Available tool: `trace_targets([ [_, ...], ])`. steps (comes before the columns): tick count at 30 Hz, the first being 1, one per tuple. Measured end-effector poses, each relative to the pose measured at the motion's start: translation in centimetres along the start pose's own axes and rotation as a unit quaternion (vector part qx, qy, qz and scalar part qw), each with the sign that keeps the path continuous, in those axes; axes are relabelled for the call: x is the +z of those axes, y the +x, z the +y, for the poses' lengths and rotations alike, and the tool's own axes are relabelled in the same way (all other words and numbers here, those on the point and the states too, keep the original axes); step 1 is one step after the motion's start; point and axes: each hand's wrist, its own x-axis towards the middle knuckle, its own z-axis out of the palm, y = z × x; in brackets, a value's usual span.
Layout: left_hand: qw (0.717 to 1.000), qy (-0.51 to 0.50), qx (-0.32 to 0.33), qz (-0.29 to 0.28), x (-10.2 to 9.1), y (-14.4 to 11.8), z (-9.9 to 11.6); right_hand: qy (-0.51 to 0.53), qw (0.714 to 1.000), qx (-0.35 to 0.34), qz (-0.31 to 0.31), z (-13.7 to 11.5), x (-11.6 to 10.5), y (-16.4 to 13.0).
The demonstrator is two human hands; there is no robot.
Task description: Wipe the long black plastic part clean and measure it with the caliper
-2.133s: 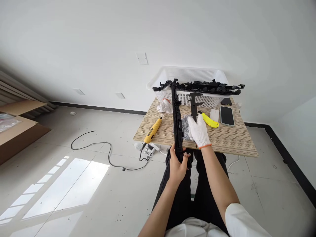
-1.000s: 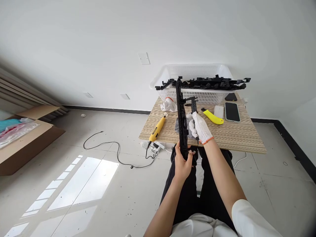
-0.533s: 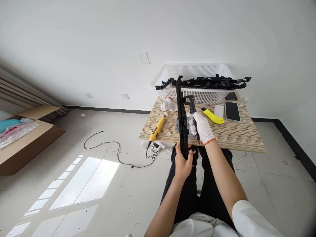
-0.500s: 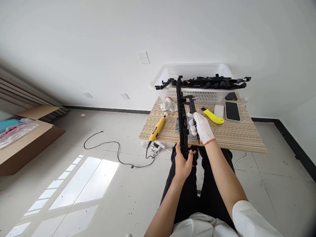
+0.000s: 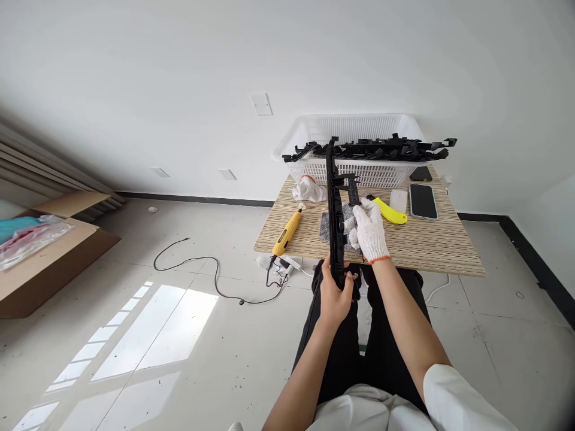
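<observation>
My bare left hand [image 5: 336,294] is wrapped round the lower end of a long black plastic strip [image 5: 335,215] with clips along it, held upright above my lap. My right hand [image 5: 369,230], in a white knitted glove with an orange cuff, is closed round a black caliper [image 5: 353,191]. The caliper's jaws reach left to the upper part of the strip; whether they touch it I cannot tell. Behind both lies a grey cloth [image 5: 324,228] on the table, partly hidden by the strip and the glove.
On the wooden table [image 5: 431,254] are a yellow rotary tool [image 5: 287,233], a white glove [image 5: 309,189], a yellow utility knife [image 5: 393,213] and a phone [image 5: 423,201]. A white basket [image 5: 359,175] at the back holds several black strips [image 5: 386,149]. A cable [image 5: 215,281] trails over the floor.
The upper end of the strip has swung slightly right. The caliper has shifted a little right with it, and my gloved fingers have changed their hold, with the index finger more raised.
</observation>
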Motion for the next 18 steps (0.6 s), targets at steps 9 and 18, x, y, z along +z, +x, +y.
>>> trace_targets([
  [9,1.0,0.016,-0.013,-0.005,0.09,-0.05,-0.07,0.024,0.999,0.03,0.011,0.01,0.05,0.27],
  [18,1.0,0.023,-0.006,-0.002,0.1,-0.02,-0.17,0.021,0.999,0.025,0.014,-0.07,0.07,0.08],
])
